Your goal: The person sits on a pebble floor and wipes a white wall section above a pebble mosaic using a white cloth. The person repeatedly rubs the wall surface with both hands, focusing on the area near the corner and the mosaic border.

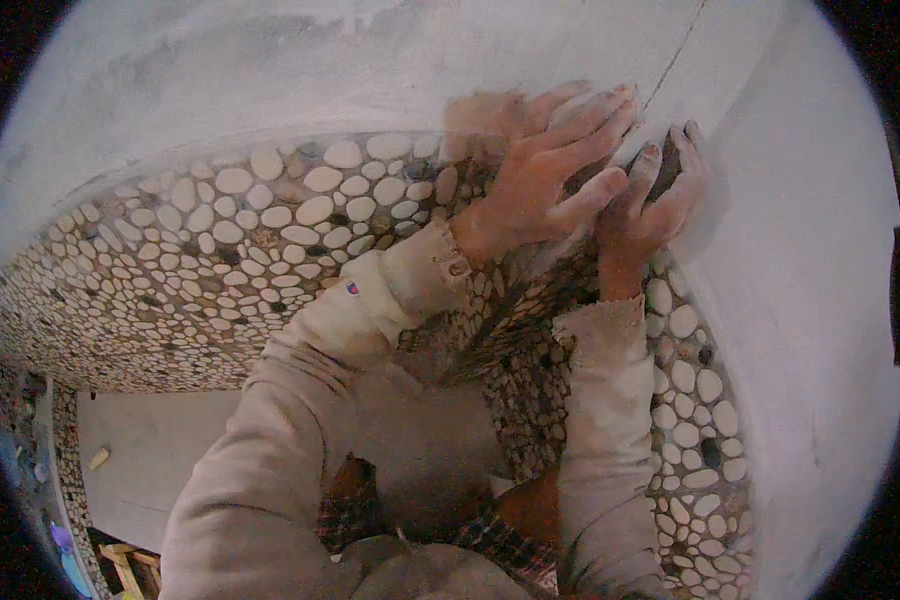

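Both my hands are raised to the grey plastered wall (270,85), at the corner above the top of the pebble-covered wall (300,210). Fingers stretched up and to the right, my left hand (555,165) lies against the plaster, its thumb apart. Close beside it, my right hand (660,195) is cupped, with the thumb and fingers spread and the fingertips at the plaster. I make out no tool in either hand. Pale dust coats the fingers. What lies under the palms is hidden.
A thin dark line (673,58) runs up the plaster from the hands. More pebbles (685,400) cover the wall beside my right sleeve. Far down at the left are a pale floor (160,440), a wooden frame (125,572) and a purple-and-blue object (65,545).
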`<state>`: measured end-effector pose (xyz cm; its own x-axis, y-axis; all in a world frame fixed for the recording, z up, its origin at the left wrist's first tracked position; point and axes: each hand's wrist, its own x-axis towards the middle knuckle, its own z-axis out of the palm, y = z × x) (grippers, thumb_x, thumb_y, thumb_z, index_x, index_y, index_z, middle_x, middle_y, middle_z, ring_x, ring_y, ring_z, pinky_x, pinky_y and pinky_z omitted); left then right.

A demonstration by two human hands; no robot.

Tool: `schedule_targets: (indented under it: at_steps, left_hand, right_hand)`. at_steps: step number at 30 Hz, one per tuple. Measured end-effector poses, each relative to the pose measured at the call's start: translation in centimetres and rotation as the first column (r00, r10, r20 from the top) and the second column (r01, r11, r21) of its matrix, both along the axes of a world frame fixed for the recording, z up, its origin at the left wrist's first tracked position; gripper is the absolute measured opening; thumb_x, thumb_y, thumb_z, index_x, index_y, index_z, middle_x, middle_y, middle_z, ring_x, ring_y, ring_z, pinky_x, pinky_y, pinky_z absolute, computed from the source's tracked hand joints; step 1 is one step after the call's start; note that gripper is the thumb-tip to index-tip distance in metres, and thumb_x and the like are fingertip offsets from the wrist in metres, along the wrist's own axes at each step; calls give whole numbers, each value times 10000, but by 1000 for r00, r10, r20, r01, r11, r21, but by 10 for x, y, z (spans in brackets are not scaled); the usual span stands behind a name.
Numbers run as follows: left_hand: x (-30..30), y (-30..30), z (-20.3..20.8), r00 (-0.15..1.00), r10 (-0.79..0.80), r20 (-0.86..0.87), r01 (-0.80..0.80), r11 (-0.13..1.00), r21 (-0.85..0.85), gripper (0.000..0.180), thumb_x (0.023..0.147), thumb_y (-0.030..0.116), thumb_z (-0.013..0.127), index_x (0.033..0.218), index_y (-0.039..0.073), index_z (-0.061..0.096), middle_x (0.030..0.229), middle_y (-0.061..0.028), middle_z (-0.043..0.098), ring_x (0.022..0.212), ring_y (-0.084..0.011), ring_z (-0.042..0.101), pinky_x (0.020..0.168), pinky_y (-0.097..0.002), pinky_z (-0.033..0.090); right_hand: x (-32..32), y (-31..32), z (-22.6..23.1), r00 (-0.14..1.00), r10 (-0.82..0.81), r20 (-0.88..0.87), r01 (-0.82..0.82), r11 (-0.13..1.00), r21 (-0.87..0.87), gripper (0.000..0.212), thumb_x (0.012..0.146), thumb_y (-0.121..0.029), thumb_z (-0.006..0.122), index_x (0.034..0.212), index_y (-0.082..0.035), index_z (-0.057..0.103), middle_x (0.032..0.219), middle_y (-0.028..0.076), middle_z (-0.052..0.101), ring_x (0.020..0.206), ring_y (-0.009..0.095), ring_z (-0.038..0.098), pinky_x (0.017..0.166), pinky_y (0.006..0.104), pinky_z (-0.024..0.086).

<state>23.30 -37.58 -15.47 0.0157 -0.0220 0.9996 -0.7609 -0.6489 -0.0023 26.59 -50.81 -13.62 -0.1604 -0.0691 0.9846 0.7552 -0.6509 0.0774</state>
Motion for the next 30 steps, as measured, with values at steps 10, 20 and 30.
schedule_targets:
  at_steps: [10,20,30]
  left_hand:
    - [14,-9,18,999,-33,24,37,983,-180,309,866,229,569,1109,72,679,1170,-120,649,1011,-297,568,975,-424,309]
    - [6,9,3,995,-3,99,12,996,-94,196,838,150,589,952,47,710,1072,-85,687,1003,-300,565,935,-427,347]
    - [-17,3,19,981,140,-131,-151,986,-77,265,885,240,565,1044,51,661,1112,-124,649,1050,-325,543,905,-440,357]
  right_hand:
    - [-3,4,-2,999,29,-42,-29,999,13,290,933,-149,541,1156,34,568,1240,225,569,1145,372,532,979,444,411]
    - [-9,4,1,995,45,-95,-45,999,-1,296,926,-128,548,1178,28,554,1257,242,551,1167,396,519,1002,448,401]
    - [-8,4,-3,996,26,-84,-25,1000,16,288,928,-113,551,1159,59,556,1240,230,565,1141,375,537,994,433,407]
